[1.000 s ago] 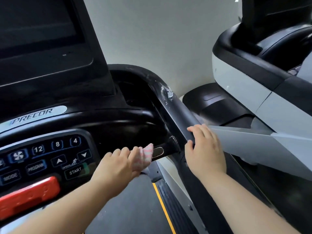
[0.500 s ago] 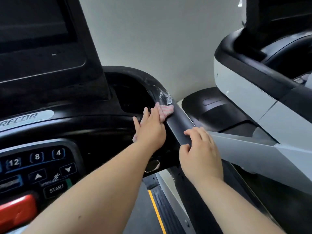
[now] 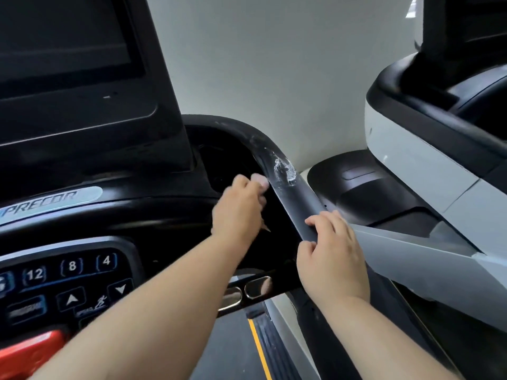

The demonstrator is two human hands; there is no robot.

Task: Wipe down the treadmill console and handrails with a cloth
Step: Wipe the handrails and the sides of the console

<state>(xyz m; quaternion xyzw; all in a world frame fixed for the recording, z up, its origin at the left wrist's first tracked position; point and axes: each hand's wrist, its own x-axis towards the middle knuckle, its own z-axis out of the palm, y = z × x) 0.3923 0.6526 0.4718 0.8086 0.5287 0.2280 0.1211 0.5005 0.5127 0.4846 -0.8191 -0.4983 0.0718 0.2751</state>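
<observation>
The black treadmill console with its Precor badge and button pad fills the left. Its right handrail curves down from the console and carries a white scuffed patch. My left hand grips a pink cloth, mostly hidden under the fingers, against the inner side of the handrail just below the scuff. My right hand holds the handrail lower down, fingers curled over its top and thumb on the inner side.
A dark screen stands above the console. A red stop button sits at the lower left. A second white and black machine stands close on the right, and a pale wall lies behind.
My left hand with the cloth rose from the console's lower edge to the handrail bend, then slid slightly left off the rail's top. My right hand stayed on the handrail.
</observation>
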